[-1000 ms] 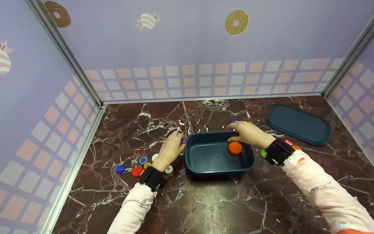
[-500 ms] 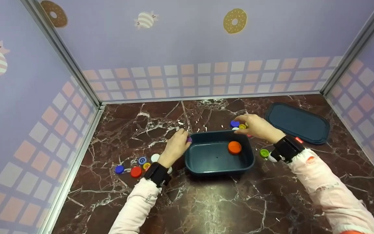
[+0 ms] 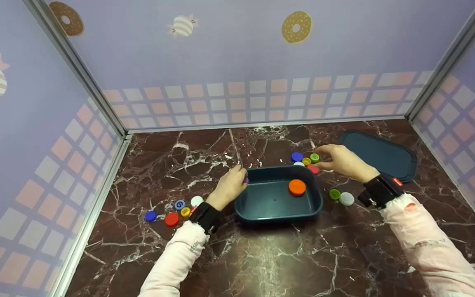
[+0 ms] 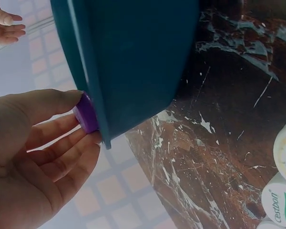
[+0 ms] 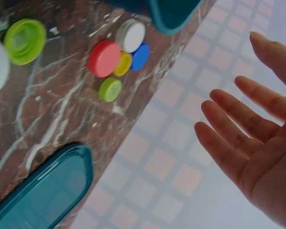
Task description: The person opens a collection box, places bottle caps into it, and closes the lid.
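My left hand (image 3: 231,184) pinches a purple bottle cap (image 4: 87,113) between thumb and fingers, at the left rim of a dark teal box (image 3: 276,216). Inside the box lies an orange cap (image 3: 297,187), toward its right end. My right hand (image 3: 342,162) holds nothing; its fingers are spread in the right wrist view. Near its fingertips, behind the box, sits a cluster of caps: a blue cap (image 3: 297,156), a yellow cap (image 3: 306,161), a light green cap (image 3: 314,157), a red cap (image 5: 104,58) and a white cap (image 5: 130,36).
Left of the box lie more caps, among them a blue cap (image 3: 150,216), a red cap (image 3: 172,219) and a white cap (image 3: 196,201). A green cap (image 3: 335,194) and a white cap (image 3: 346,199) lie to its right. The teal lid (image 3: 382,154) rests at the back right.
My left hand has moved right with the purple cap, from beside the box to over its left rim. My right hand has drawn back rightward from above the box, uncovering the cap cluster.
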Demonstrator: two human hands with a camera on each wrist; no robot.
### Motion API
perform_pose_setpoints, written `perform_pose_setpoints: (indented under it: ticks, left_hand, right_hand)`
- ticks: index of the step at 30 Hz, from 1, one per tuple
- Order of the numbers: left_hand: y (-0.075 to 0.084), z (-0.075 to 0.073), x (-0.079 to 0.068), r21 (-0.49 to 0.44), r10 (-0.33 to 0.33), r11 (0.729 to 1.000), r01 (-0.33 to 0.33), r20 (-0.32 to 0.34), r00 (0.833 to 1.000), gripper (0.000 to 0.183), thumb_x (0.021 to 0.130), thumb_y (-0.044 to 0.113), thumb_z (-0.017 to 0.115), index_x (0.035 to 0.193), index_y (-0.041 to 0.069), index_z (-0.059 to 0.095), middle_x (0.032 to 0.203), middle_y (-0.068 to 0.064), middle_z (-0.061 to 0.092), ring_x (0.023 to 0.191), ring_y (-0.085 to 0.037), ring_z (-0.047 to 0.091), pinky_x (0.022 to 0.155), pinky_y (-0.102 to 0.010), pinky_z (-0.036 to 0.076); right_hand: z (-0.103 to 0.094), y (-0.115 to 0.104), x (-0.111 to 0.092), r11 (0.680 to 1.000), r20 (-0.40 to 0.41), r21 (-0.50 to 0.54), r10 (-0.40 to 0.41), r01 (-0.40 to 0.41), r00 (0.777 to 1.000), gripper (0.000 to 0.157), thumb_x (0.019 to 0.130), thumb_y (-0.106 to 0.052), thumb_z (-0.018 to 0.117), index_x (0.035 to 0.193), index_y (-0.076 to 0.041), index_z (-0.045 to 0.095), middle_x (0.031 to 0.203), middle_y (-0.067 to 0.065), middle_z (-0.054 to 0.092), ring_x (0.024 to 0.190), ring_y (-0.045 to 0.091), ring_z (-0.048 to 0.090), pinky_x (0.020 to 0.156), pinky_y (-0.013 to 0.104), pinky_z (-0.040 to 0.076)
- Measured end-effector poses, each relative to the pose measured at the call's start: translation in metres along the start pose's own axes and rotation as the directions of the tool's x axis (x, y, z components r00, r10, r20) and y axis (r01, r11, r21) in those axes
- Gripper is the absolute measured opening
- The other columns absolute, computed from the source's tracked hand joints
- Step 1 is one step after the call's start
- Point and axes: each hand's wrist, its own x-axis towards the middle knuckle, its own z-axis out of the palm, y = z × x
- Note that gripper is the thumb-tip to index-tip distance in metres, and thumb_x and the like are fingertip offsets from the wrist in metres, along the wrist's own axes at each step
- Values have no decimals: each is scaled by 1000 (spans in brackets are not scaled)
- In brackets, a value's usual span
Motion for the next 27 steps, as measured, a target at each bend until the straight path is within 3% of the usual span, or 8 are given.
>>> perform_pose_setpoints:
  ticks: [13, 27]
  left_hand:
    - [5, 7, 4, 127, -16, 992, 2, 113, 993, 10, 72, 8, 68, 75, 6, 59, 77, -7, 52, 70, -26, 58, 61, -40, 41]
    - [6, 15, 4, 138, -10, 990, -8, 125, 992, 9, 70, 6, 68, 75, 8, 60, 77, -7, 53, 73, -25, 58, 68, -41, 37]
  right_hand:
    - [5, 35, -27, 998, -4, 14, 66, -66, 998, 44, 81, -27, 67, 112, 3, 57, 104, 19, 58, 90, 32, 57, 75, 44, 45]
    - [14, 49, -47, 989, 46, 37, 138, -140, 989, 41, 82, -20, 66, 114, 4, 56, 106, 21, 56, 95, 35, 53, 77, 47, 42]
